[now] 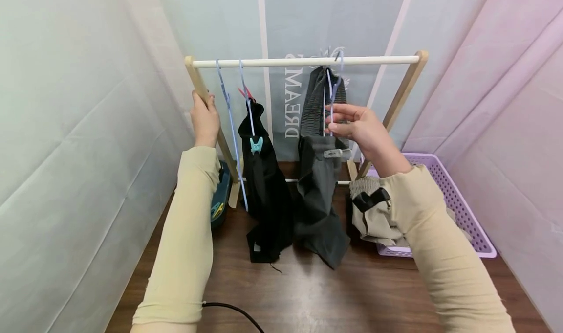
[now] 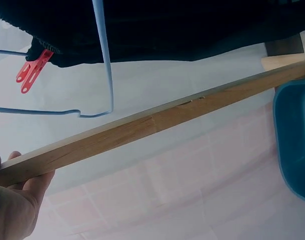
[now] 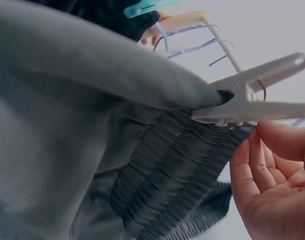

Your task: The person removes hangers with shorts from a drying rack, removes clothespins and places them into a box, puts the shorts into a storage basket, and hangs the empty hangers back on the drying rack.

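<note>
Here, a left hand [image 1: 205, 120] curls round a pale wooden post [image 2: 147, 127]; the right hand [image 1: 364, 131] loosely pinches a ribbed dark-grey fabric waistband [image 3: 167, 157].

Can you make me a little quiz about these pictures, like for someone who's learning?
1. True or false: the left hand grips the light-brown wooden post.
2. What colour is the small plastic clip on the front of the black cloth garment? a) yellow b) teal c) purple
3. Fill in: in the head view, the light-purple perforated plastic basket is near the white-barred clothes rack's ____ end.

Key: 1. True. 2. b. 3. Right.
</note>
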### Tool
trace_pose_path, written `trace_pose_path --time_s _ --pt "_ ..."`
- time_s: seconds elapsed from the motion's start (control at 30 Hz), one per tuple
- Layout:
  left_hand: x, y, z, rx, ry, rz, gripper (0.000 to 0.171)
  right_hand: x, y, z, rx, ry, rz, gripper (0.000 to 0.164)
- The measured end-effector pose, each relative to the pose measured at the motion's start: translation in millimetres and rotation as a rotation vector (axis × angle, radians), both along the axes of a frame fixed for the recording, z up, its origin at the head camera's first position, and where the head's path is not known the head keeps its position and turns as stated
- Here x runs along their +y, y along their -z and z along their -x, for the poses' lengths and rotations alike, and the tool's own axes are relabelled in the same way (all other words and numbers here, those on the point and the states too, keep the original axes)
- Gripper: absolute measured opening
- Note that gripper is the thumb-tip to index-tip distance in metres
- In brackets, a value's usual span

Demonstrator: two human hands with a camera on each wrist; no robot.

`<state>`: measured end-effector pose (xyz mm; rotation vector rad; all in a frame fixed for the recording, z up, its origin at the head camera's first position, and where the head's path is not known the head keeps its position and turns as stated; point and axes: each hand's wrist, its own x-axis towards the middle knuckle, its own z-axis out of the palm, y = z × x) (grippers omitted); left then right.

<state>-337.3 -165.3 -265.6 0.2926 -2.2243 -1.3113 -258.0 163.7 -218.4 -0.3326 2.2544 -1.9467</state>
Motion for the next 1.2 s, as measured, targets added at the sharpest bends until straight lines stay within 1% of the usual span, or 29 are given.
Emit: trace_pose_path --time_s 0.13,0.27,0.37,0.43,0.5,0.53,0.6,0.67,0.73,0.77,0.83,0.93,1.03,1.07,1.13,1.2 --pt "0 -1.1 -0.4 0.012 -0.004 0.019 0.035 19 2.0 -9.2 0.053 -0.015 -0.127 0.05" --pt "-2 -4.2 -0.2 0.027 -0.013 0.034 0.036 39 6.1 -11.9 0.093 -0.017 -0.246 0.049" --pt "-5 -6.8 -0.5 0.028 -0.016 0.034 0.036 53 13.9 -9.3 0.096 -0.017 -0.299 0.047" --pt "-7 -8.1 -1.2 0.022 -0.013 0.025 0.036 62 22.0 -7.2 0.093 -0.005 -0.297 0.046" --pt "-8 -9.2 -2.3 0.015 -0.01 0.023 0.036 71 31.2 -5.5 0.076 0.015 -0.238 0.045" --pt "-8 -9.5 -2.9 0.014 -0.008 0.019 0.036 76 35.6 -4.9 0.059 0.027 -0.191 0.045" --pt "-8 -9.7 -3.8 0.016 -0.005 0.016 0.036 86 43.5 -4.1 0.053 0.071 -0.121 0.043" --pt "-8 -9.4 -4.1 0.018 -0.007 0.014 0.036 94 48.7 -4.3 0.062 0.132 -0.097 0.039" --pt "-9 -8.7 -4.0 0.019 -0.011 0.015 0.036 103 50.7 -5.2 0.085 0.194 -0.087 0.026" --pt "-9 -8.3 -3.8 0.019 -0.012 0.016 0.036 107 51.0 -6.0 0.107 0.228 -0.086 0.021" --pt "-9 -7.7 -3.8 0.015 -0.014 0.016 0.037 116 50.8 -7.8 0.131 0.272 -0.019 0.015" --pt "-10 -7.9 -4.5 0.006 -0.014 0.013 0.036 129 49.0 -9.7 0.145 0.305 0.216 0.022" --pt "-10 -9.1 -5.8 0.001 -0.015 0.005 0.036 140 45.3 -11.1 0.164 0.364 0.361 0.021" --pt "-11 -9.4 -6.2 0.002 -0.019 0.006 0.036 143 43.4 -11.7 0.172 0.388 0.39 0.023" --pt "-11 -9.7 -7.1 0.004 -0.02 0.007 0.036 150 40.0 -12.8 0.188 0.431 0.417 0.024" --pt "-12 -9.9 -7.4 0.001 -0.02 0.015 0.037 156 36.9 -13.9 0.203 0.456 0.475 0.021"
